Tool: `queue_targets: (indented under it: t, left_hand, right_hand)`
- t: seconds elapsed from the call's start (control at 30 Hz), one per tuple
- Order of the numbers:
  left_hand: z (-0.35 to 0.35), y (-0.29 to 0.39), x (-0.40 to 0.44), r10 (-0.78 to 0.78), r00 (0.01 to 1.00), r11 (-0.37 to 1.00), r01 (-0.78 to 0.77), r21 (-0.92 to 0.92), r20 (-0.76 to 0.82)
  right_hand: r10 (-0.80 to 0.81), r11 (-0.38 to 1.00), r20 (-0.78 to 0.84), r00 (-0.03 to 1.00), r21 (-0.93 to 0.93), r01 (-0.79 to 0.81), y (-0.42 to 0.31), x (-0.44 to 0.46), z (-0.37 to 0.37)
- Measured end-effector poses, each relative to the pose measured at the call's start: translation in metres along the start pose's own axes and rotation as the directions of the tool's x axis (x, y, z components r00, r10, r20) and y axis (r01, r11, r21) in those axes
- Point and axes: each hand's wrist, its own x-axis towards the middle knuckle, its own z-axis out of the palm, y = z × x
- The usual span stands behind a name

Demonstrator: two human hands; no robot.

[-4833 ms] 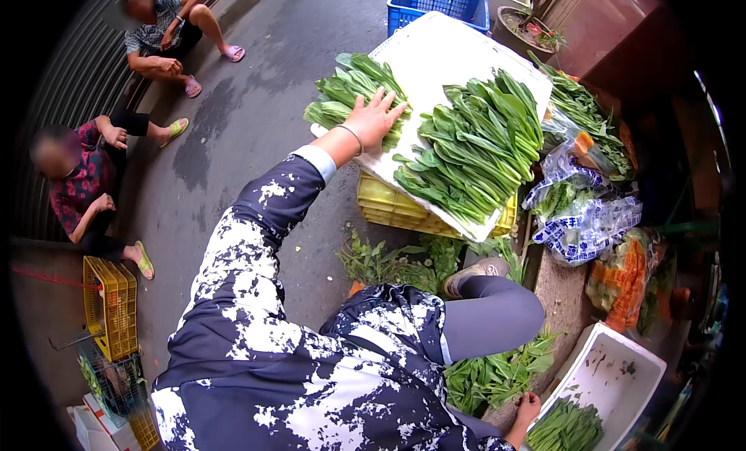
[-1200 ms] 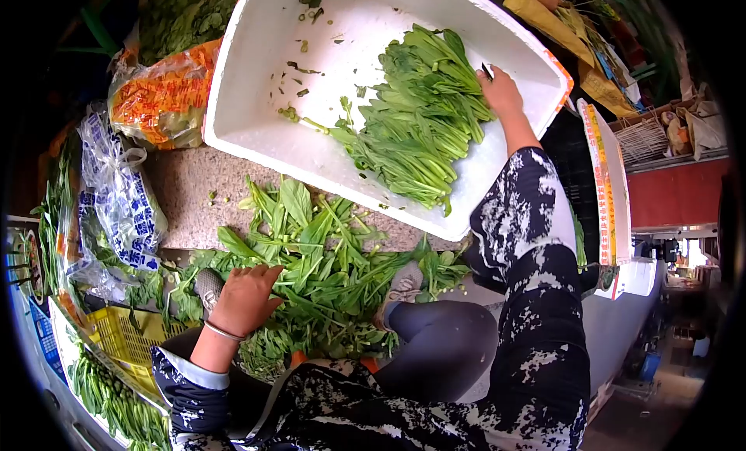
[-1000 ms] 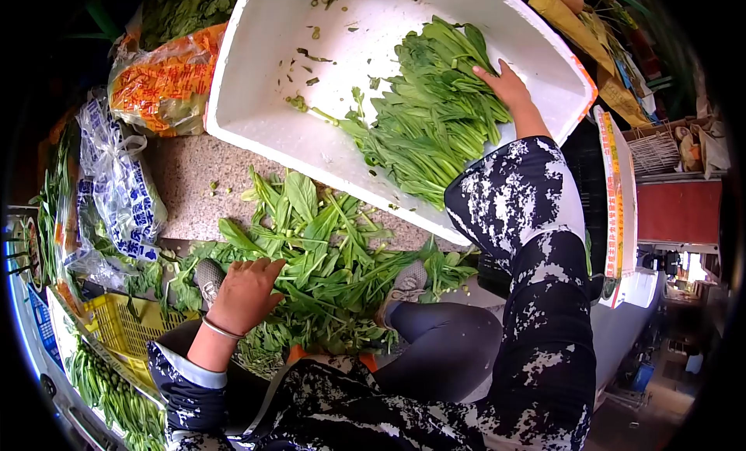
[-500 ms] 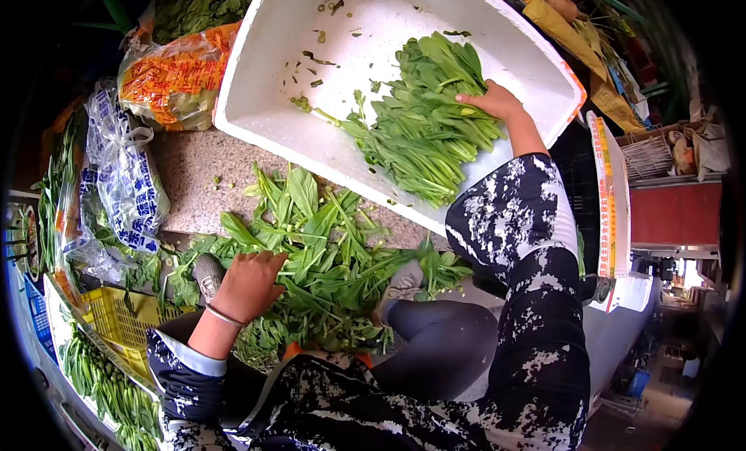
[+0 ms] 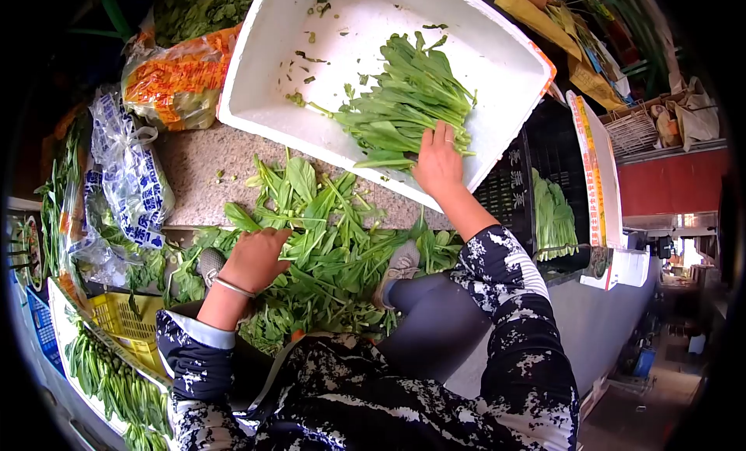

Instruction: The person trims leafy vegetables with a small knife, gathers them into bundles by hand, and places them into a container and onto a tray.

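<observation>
Speckled and pinkish, a stone ledge (image 5: 194, 175) is showing at nine o'clock, while a white foam box (image 5: 264, 70) is standing at twelve. Remotely, I am seeing a bunch of leafy greens (image 5: 404, 97) lying inside that box. Toward two o'clock, near the centre, the right hand (image 5: 440, 162) is bending its fingers over the bunch's near edge; I am unable to tell whether they are gripping it. Toward eight, the left hand (image 5: 255, 259) is hanging palm down above a heap of loose leaves (image 5: 322, 284), fingers loosely curling; its grip, too, is escaping my view. At three, a black crate (image 5: 503, 191) is containing further greens (image 5: 553, 218).
</observation>
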Motion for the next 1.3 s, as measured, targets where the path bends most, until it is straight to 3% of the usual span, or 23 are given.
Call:
queue_targets:
  t: [0.27,0.33,0.4,0.47,0.5,0.53,0.6,0.67,0.77,0.93,1.0,1.07,1.1,1.13,1.17,1.2,1.27,1.3]
  left_hand:
    - [0.003,-0.003,0.0,0.022,0.999,0.998,-0.024,0.055,0.037]
    - [0.006,-0.003,-0.001,0.054,0.998,0.998,-0.052,0.037,-0.041]
    - [0.008,-0.003,0.001,0.059,0.998,0.998,-0.058,0.023,-0.026]
    - [0.009,0.0,0.001,0.053,0.999,0.998,-0.053,0.026,-0.011]
    - [0.012,-0.001,0.001,0.064,0.998,0.998,-0.063,0.009,-0.025]
    - [0.013,0.0,0.001,0.063,0.998,0.998,-0.063,0.006,-0.02]
    - [0.013,0.003,0.002,0.069,0.997,0.997,-0.068,0.025,-0.022]
    - [0.007,0.009,0.002,0.071,0.997,0.997,-0.072,0.03,0.028]
    - [0.009,0.013,0.004,0.052,0.997,0.997,-0.056,0.057,0.065]
    - [0.021,0.015,0.007,0.101,0.994,0.994,-0.102,0.027,0.048]
    - [0.023,0.015,0.007,0.114,0.993,0.993,-0.114,0.022,0.03]
    - [0.023,0.016,0.007,0.113,0.993,0.993,-0.114,0.017,0.037]
    - [0.022,0.016,0.006,0.111,0.993,0.994,-0.111,0.017,0.034]
    - [0.019,0.017,0.006,0.111,0.993,0.993,-0.112,0.023,0.03]
    - [0.017,0.017,0.006,0.11,0.994,0.993,-0.11,0.029,0.026]
    - [0.016,0.018,0.005,0.104,0.994,0.994,-0.104,0.026,0.021]
    - [0.014,0.02,0.005,0.09,0.994,0.994,-0.094,0.061,0.064]
    - [0.014,0.02,0.005,0.087,0.995,0.994,-0.091,0.062,0.057]
  right_hand:
    - [-0.07,0.997,0.222,0.972,0.03,0.065,-0.005,-0.05,-0.007]
    - [-0.076,0.997,0.334,0.94,0.052,0.062,-0.007,-0.055,-0.023]
    - [-0.063,0.998,0.326,0.943,0.042,0.052,-0.004,-0.06,-0.03]
    - [-0.082,0.989,0.427,0.901,0.145,0.021,0.005,-0.061,-0.033]
    - [-0.105,0.969,0.299,0.948,0.246,0.03,0.011,-0.067,-0.028]
    - [-0.105,0.969,0.305,0.947,0.247,0.028,0.018,-0.066,-0.027]
    - [0.128,0.819,0.489,0.863,0.438,-0.37,0.036,-0.056,-0.023]
    - [0.223,0.756,0.332,0.916,0.534,-0.378,0.057,-0.055,-0.009]
    - [0.333,0.76,0.26,0.906,0.494,-0.421,0.071,-0.05,0.014]
    - [0.176,0.787,0.281,0.943,0.535,-0.306,0.053,-0.05,0.017]
    - [0.17,0.94,0.271,0.948,0.245,-0.238,0.038,-0.051,0.003]
    - [0.15,0.946,0.204,0.968,0.257,-0.2,0.043,-0.048,0.013]
    - [0.208,0.928,0.214,0.954,0.265,-0.262,0.044,-0.046,0.011]
    - [0.263,0.907,0.224,0.938,0.273,-0.319,0.044,-0.043,0.009]
    - [0.267,0.835,0.164,0.95,0.453,-0.313,0.052,-0.041,0.018]
    - [0.211,0.771,0.069,0.975,0.602,-0.21,0.055,-0.04,0.018]
    - [0.316,0.283,0.266,0.911,0.89,-0.358,0.056,-0.041,0.021]
    - [0.313,0.285,0.26,0.914,0.892,-0.351,0.054,-0.042,0.013]
